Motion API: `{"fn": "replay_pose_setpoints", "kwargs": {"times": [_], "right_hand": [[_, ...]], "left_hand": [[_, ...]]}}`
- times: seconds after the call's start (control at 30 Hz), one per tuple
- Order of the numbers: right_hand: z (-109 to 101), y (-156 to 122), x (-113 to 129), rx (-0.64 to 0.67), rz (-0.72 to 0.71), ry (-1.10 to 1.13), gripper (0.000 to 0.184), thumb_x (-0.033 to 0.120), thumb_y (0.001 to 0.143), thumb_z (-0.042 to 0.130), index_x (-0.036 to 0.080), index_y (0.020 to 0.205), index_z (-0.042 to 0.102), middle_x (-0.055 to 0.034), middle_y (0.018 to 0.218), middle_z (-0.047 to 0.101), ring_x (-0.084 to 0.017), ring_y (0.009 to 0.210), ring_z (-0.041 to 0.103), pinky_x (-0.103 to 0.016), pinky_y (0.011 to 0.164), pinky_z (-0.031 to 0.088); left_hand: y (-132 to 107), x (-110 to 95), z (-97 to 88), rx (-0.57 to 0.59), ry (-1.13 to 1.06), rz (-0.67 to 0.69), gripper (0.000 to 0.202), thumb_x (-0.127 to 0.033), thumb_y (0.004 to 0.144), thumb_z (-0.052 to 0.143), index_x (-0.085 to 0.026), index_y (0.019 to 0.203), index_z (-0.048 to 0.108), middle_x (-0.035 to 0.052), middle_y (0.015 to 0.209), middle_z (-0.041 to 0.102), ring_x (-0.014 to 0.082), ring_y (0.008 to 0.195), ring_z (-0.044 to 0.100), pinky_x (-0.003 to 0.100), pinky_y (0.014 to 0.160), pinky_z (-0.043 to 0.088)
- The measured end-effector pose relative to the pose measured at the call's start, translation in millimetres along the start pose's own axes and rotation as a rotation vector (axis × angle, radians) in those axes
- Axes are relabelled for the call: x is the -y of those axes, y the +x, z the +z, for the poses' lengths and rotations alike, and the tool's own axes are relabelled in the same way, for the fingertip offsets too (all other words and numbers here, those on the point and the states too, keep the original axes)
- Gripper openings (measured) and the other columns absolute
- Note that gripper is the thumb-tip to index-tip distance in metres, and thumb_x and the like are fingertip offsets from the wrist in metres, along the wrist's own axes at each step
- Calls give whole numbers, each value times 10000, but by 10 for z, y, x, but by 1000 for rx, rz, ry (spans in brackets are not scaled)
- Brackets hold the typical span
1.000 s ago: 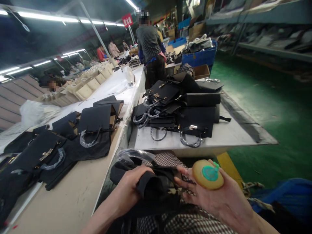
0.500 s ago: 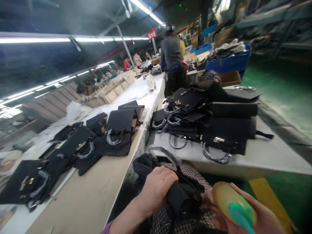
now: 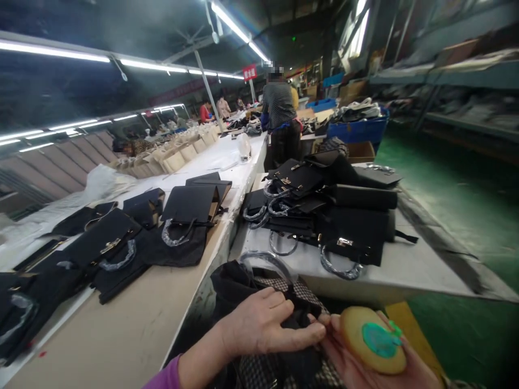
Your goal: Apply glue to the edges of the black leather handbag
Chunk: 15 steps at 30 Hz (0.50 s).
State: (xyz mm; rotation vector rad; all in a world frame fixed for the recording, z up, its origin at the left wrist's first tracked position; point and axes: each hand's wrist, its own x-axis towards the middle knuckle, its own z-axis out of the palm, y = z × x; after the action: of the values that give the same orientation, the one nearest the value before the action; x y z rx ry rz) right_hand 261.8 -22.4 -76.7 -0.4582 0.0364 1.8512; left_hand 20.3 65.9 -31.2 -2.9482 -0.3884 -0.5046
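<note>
Black handbag (image 3: pixel 231 283) just beneath the left fingers (image 3: pixel 300 336)

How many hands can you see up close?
2: the left hand rests on black fabric, and the right hand holds a round yellow pad.

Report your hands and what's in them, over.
Left hand on black fabric bag, over checked cloth. Right hand holding round yellow disc with teal centre. Plastic-wrapped ring handle just beyond.

**Two hands work at a black handbag on the lap**
The left hand (image 3: pixel 259 324) lies on the black handbag (image 3: pixel 239 286), and the right hand (image 3: pixel 348 356) is holding a round yellow pad (image 3: pixel 372 340) with green middle.
</note>
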Motion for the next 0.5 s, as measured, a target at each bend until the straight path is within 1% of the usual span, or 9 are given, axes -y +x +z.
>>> {"fn": "replay_pose_setpoints", "kwargs": {"times": [0.07, 0.13, 0.23, 0.3, 0.4, 0.47, 0.5], "right_hand": [[115, 21, -93, 35, 35, 29, 364, 463, 770, 863, 163, 977, 850, -134, 1103, 807, -320, 1164, 713, -384, 1092, 537], [195, 57, -145, 55, 62, 60, 379, 466, 805, 830, 131, 982, 846, -137, 1105, 807, -318, 1184, 702, -358, 1098, 525], [241, 132, -152, 80, 117, 105, 425, 453, 785, 814, 76, 978, 838, -167, 1120, 798, -338, 1208, 685, -345, 1074, 541], [236, 186, -125, 84, 129, 137, 475, 478, 791, 773, 54, 998, 826, -193, 1164, 779, -361, 1238, 663, -410, 1066, 554], [205, 250, -59, 61, 55, 189, 488, 543, 841, 679, 103, 1004, 814, -197, 1172, 774, -364, 1279, 629, -554, 1023, 565], [175, 271, -6, 41, 9, 179, 480, 571, 840, 674, 133, 982, 811, -187, 1143, 781, -364, 1280, 624, -585, 1000, 566], [157, 272, 22, 33, 2, 155, 473, 567, 838, 685, 133, 982, 811, -183, 1133, 783, -361, 1264, 633, -569, 998, 570]], "left_hand": [[-33, 16, 15, 21, -12, 5, 493, -186, 1004, 567, -331, 1474, 535, 8, 784, 543, 188, 699, 493, 308, 649, 426], [-73, 28, 16, 53, -26, -9, 495, -195, 1009, 566, -325, 1485, 526, 11, 795, 544, 190, 709, 492, 311, 660, 430], [-121, 27, 5, 55, -55, -53, 470, -194, 1024, 550, -296, 1482, 524, 17, 819, 571, 188, 731, 509, 312, 682, 435], [-137, 9, 3, 37, -75, -75, 432, -188, 1025, 553, -289, 1445, 562, 20, 822, 588, 187, 733, 525, 309, 684, 438], [-134, -28, 14, 32, -97, -91, 385, -199, 1021, 568, -292, 1392, 619, 25, 797, 606, 191, 704, 540, 303, 654, 438], [-120, -44, 20, 42, -107, -101, 343, -210, 1026, 562, -278, 1350, 652, 26, 777, 612, 191, 687, 541, 299, 637, 434], [-116, -45, 20, 52, -117, -107, 315, -206, 1030, 553, -260, 1318, 669, 30, 786, 625, 189, 693, 546, 298, 642, 439]]}}
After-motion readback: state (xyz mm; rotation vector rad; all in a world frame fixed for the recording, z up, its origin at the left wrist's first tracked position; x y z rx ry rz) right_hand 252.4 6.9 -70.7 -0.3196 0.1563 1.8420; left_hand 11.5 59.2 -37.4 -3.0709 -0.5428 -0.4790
